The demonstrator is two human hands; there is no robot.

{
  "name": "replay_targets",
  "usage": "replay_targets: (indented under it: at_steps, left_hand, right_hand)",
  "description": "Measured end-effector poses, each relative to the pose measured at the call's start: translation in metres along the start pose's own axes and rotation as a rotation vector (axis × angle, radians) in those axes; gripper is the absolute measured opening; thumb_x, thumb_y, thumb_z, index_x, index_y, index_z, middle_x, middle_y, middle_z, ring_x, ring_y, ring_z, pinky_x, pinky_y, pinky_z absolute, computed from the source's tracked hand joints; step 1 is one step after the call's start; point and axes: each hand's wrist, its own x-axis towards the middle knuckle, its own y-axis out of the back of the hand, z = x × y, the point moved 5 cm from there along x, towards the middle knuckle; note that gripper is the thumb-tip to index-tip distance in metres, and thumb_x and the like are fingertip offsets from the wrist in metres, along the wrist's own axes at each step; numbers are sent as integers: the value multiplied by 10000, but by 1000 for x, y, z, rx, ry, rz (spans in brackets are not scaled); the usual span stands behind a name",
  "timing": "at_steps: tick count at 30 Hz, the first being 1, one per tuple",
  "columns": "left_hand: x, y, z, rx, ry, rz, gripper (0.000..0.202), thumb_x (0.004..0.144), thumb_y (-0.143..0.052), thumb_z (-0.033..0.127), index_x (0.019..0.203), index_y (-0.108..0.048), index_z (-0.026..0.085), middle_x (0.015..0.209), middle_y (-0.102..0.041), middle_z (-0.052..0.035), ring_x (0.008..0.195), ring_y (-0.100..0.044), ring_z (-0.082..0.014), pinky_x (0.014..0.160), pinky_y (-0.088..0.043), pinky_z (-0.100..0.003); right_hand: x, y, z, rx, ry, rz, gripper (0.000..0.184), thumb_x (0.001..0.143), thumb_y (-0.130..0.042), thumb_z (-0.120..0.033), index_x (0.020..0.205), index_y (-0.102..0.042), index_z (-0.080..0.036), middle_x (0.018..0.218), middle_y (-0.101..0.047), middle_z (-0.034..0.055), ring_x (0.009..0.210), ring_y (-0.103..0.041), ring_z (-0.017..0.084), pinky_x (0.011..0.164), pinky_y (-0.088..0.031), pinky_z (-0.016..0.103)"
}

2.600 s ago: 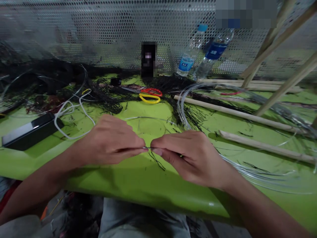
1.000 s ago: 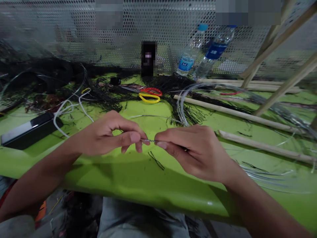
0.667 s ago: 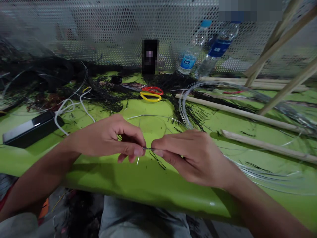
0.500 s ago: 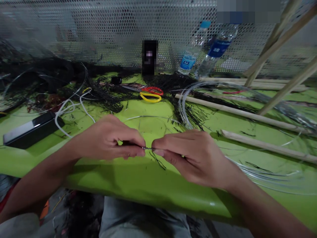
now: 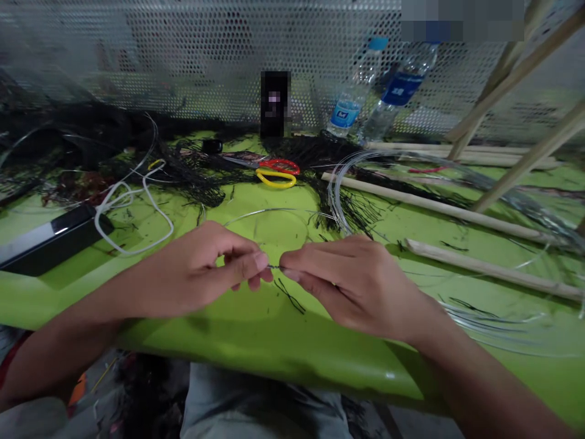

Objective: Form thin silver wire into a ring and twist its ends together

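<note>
My left hand [image 5: 205,262] pinches one end of a short twisted wire [image 5: 274,266] between thumb and fingers. From the other side my right hand [image 5: 351,280] pinches the same wire, with its thumb and forefinger closed. Only a small dark twisted stretch shows in the gap between the fingertips. Both hands hover over the green tabletop [image 5: 256,323] near its front edge. Dark loose threads [image 5: 290,296] lie just below the fingertips. A thin clear wire [image 5: 274,211] curves behind the hands.
Scissors [image 5: 276,174] with red and yellow handles lie farther back by black netting [image 5: 196,183]. At left are a black box [image 5: 55,238] and white cord [image 5: 137,247]. Wooden sticks [image 5: 493,268], coiled clear line [image 5: 336,201] and two bottles [image 5: 345,116] occupy the right and back.
My left hand has rolled, its thumb now on top with the fingers curled beneath. My right hand stays in nearly the same place. The view has shifted slightly.
</note>
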Motion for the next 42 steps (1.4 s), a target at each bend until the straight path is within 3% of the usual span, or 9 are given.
replay_targets:
  at_steps: [5, 14, 19, 23, 25, 27, 34, 38, 42]
  left_hand:
    - [3, 1, -12, -309, 118, -54, 293, 1021, -593, 427, 986, -782, 206, 815, -776, 14, 731, -704, -116, 622, -506, -173]
    - [3, 4, -7, -476, -98, 233, 56, 958, -716, 215, 975, -769, 213, 829, -803, 37, 742, -764, -82, 701, -598, -117]
    - [-2, 6, -3, -260, -368, 522, 125, 905, -762, 138, 992, -789, 224, 863, -816, 30, 744, -762, -84, 705, -603, -138]
    - [-16, 6, 8, 394, -764, 654, 276, 874, -752, 62, 1122, -767, 185, 1027, -828, -45, 809, -783, -139, 788, -609, -249]
    - [-18, 4, 9, 598, -846, 619, 285, 873, -758, 75, 1131, -754, 197, 1093, -819, -48, 836, -790, -152, 791, -604, -266]
    - [-15, 12, 8, 416, -807, 588, 168, 933, -722, 163, 1090, -748, 219, 979, -830, -17, 745, -773, -128, 738, -596, -240]
    - [8, 4, -10, -516, -121, -104, 342, 1026, -579, 479, 1015, -728, 172, 761, -744, -35, 520, -639, -83, 484, -508, -147]
    - [7, 2, -16, -572, 48, -234, 353, 968, -658, 513, 1010, -721, 168, 721, -698, -10, 477, -578, -65, 437, -450, -134]
    - [8, 4, -16, -426, 20, -272, 287, 926, -712, 466, 964, -740, 183, 705, -685, 7, 522, -560, -72, 475, -422, -152]
  right_hand:
    - [1, 0, -2, -18, -17, 19, 156, 1018, -527, -65, 1011, -657, -151, 742, -610, -31, 610, -487, 85, 572, -334, 226]
    - [0, 13, -3, -78, -107, 144, 150, 1059, -537, -177, 998, -674, -188, 708, -612, -32, 568, -491, 82, 571, -368, 213]
    - [0, 15, -1, -36, -110, 168, 133, 1054, -550, -179, 1000, -671, -191, 685, -597, -48, 541, -452, 73, 537, -341, 211]
    - [0, 14, -2, -14, -126, 171, 133, 1052, -552, -180, 986, -667, -190, 696, -607, -41, 555, -477, 73, 549, -352, 209]
    - [0, 13, -2, -3, -117, 158, 140, 1052, -547, -172, 981, -667, -183, 712, -618, -34, 575, -505, 74, 565, -364, 206]
    - [1, 14, -3, 12, -91, 138, 142, 1052, -544, -162, 981, -667, -172, 700, -599, -39, 571, -492, 67, 569, -361, 200]
    - [2, 11, -4, 76, -23, 33, 147, 1033, -529, -105, 973, -650, -164, 698, -579, -42, 585, -459, 78, 576, -344, 210]
    - [1, 6, -6, 71, -9, 0, 147, 993, -541, -59, 969, -640, -165, 694, -578, -39, 577, -455, 90, 572, -338, 222]
    - [1, 2, -10, 65, -19, -27, 156, 988, -543, -55, 971, -639, -177, 734, -618, -25, 606, -495, 98, 583, -352, 222]
